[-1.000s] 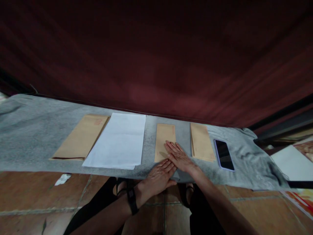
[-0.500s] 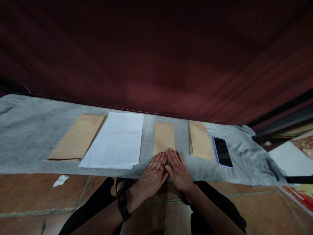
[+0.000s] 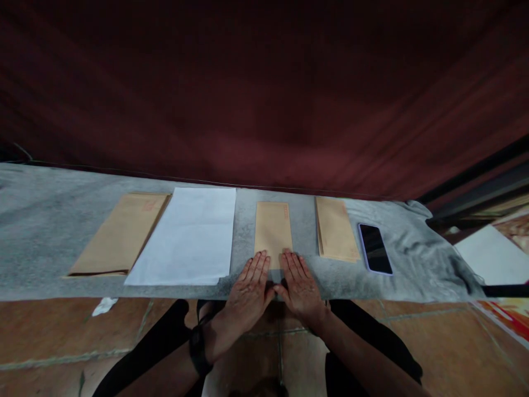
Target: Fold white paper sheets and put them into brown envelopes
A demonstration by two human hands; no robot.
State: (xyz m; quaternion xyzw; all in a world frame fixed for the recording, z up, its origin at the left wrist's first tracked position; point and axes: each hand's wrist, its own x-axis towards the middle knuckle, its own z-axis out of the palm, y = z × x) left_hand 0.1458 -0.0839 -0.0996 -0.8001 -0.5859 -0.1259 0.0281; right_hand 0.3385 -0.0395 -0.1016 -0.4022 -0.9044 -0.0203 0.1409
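Note:
A single brown envelope with small red print lies flat on the grey cloth in front of me. My left hand rests flat at its lower left corner, fingers stretched out. At the lower right corner lies my right hand, also flat, with fingertips on the paper. The two thumbs nearly meet below the envelope's near edge. Neither hand grips anything. To the left is a stack of white paper, and beyond it a pile of larger brown envelopes. A small pile of brown envelopes sits to the right.
A phone in a lilac case lies right of the small pile. The grey cloth covers the narrow surface, with a dark red curtain behind it. Below are floor tiles and a scrap of white tissue.
My hands have moved apart, from close together at the envelope's lower middle to its two lower corners. The whole view has shifted slightly.

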